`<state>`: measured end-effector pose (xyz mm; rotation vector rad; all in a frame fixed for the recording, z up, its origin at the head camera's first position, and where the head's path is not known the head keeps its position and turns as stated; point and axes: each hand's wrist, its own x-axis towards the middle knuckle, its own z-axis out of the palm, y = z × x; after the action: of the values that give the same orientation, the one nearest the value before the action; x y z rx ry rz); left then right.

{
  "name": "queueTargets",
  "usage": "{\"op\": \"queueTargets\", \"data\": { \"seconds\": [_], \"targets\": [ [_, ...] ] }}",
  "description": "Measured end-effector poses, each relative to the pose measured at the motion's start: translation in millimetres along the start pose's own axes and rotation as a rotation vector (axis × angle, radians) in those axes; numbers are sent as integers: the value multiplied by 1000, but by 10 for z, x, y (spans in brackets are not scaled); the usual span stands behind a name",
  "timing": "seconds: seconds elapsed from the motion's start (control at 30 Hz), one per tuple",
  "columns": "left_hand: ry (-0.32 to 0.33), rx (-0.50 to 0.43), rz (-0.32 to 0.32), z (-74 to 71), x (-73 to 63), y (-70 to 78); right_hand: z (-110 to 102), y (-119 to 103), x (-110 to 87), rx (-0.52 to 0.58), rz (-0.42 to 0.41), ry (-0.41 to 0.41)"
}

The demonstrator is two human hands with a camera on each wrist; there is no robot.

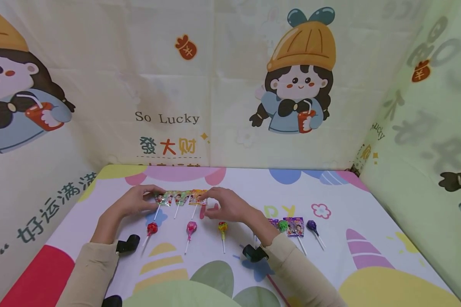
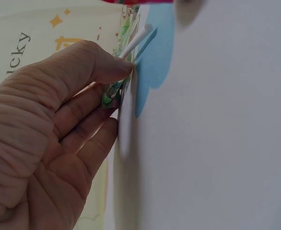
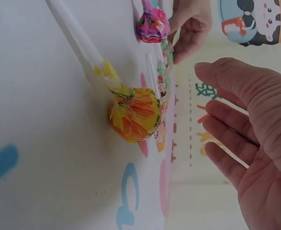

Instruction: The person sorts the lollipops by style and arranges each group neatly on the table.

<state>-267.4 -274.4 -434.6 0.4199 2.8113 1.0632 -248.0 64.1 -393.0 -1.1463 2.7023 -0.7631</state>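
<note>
Three lollipops in flat printed wrappers lie in a row at the back of the table, sticks toward me. My left hand (image 1: 135, 200) pinches the edge of the leftmost flat-wrapped lollipop (image 2: 112, 93) between thumb and fingers, low at the table. Beside it lie a green-wrapped lollipop (image 1: 181, 197) and an orange-wrapped lollipop (image 1: 196, 196). My right hand (image 1: 228, 207) is at the orange one's right end, thumb and fingers spread with nothing between them. Nearer to me stand out a red lollipop (image 1: 151, 229), a pink lollipop (image 1: 191, 229) and a yellow lollipop (image 3: 135, 115), all round-headed.
Right of my right forearm lie a green round lollipop (image 1: 282, 226), a purple flat-wrapped lollipop (image 1: 295, 227) and a dark purple round lollipop (image 1: 312, 226); another purple wrapper is partly hidden by the arm. Printed cloth walls (image 1: 230, 85) rise behind and beside the table.
</note>
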Motion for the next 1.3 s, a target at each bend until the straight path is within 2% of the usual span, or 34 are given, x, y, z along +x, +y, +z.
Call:
{"op": "queueTargets", "data": {
  "seconds": [0.37, 0.67, 1.3],
  "targets": [
    [-5, 9, -3, 0, 6, -33, -110, -88, -227, 2, -39, 18],
    [-6, 21, -13, -4, -1, -41, -160, -109, -403, -39, -80, 47],
    [3, 36, 1, 12, 8, -7, -225, 49, -739, 15, -43, 105]
  ]
}}
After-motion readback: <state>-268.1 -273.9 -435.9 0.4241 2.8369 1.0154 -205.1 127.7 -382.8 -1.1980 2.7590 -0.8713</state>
